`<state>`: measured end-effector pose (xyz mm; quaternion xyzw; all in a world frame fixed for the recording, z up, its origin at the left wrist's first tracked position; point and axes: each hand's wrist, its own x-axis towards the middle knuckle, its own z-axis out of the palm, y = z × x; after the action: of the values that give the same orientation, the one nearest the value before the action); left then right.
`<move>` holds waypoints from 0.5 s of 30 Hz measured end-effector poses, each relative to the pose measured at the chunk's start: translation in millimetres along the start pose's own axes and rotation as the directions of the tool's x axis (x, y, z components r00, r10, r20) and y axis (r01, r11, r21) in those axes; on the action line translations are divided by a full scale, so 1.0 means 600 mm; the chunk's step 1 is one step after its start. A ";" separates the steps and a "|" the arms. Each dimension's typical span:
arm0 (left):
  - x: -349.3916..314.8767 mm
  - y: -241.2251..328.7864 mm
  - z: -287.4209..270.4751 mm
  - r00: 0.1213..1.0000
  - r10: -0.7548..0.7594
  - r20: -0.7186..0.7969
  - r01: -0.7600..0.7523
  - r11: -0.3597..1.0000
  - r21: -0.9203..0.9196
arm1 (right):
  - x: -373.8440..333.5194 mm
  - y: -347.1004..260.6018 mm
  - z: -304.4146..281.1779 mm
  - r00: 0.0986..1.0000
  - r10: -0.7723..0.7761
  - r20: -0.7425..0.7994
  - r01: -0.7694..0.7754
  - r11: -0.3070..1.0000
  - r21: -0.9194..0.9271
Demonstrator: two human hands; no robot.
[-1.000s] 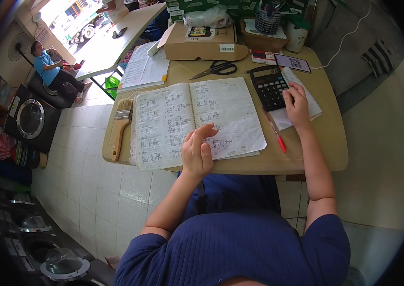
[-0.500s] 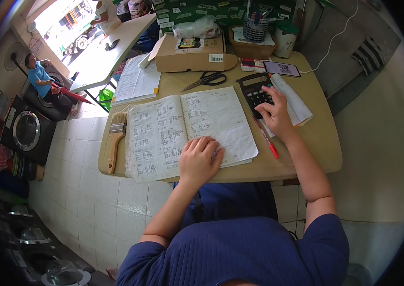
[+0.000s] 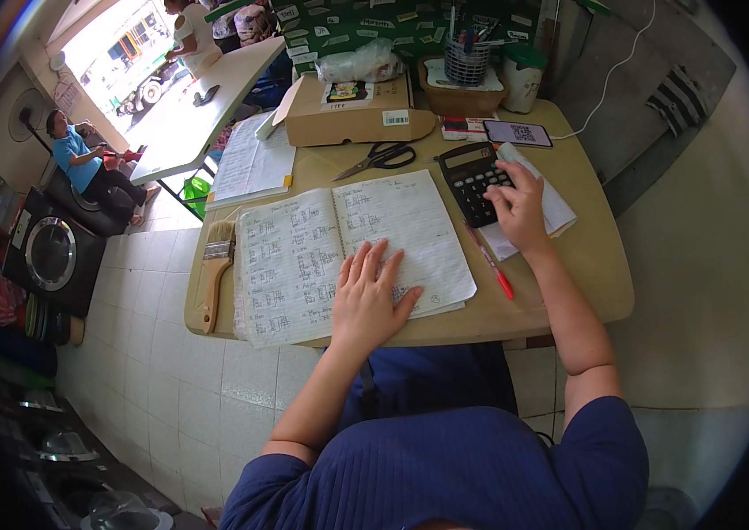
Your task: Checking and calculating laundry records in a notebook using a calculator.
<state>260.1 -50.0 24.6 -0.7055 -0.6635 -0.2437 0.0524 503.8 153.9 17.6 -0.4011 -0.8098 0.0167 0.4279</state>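
The black desktop calculator [image 3: 456, 181] is set on the right half of the beige tabletop [image 3: 604, 269], just beyond the upper right edge of an open spiral notebook [image 3: 291, 265]. Its long axis is run away from the person, with the far end leaned to the left; the display is placed at that far end, and the keys are turned toward the person. Its body is seen as a dark slab, rounded at the corners, with rows of mostly black keys and a greyish display. Its right side is partly hidden by the right hand [image 3: 520, 212], whose fingers are bent over the keypad, a narrow gap being left between thumb and forefinger; whether a key is pressed cannot be told.

The notebook is laid flat, its spread stretched left to right, with the right side tipped slightly farther away. The left page is filled with dark handwriting and small boxed columns; the right page is written on more sparsely. The left hand [image 3: 370, 296] is rested palm down near the spine, its fingers spread wide and pointed away.

A red pen [image 3: 492, 265] is slanted between notebook and calculator, its red end nearest the person. Folded white paper [image 3: 553, 199] is placed at the calculator's right.
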 end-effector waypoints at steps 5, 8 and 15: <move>-0.002 -0.001 0.005 0.996 -0.028 0.090 0.024 0.999 0.045 | -0.007 0.015 -0.020 0.972 0.196 -0.130 -0.166 0.962 0.216; -0.003 0.000 0.006 0.993 -0.031 0.114 0.024 0.997 0.070 | -0.015 0.034 -0.018 0.966 0.209 -0.151 -0.169 0.956 0.239; -0.004 -0.001 0.004 0.993 -0.042 0.111 0.034 0.997 0.073 | -0.011 0.021 -0.015 0.993 0.119 -0.007 -0.117 0.988 0.105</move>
<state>260.0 -51.1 21.2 -0.7030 -0.6869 -0.1810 0.0355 520.1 155.6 13.9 -0.4254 -0.7799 0.0817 0.4519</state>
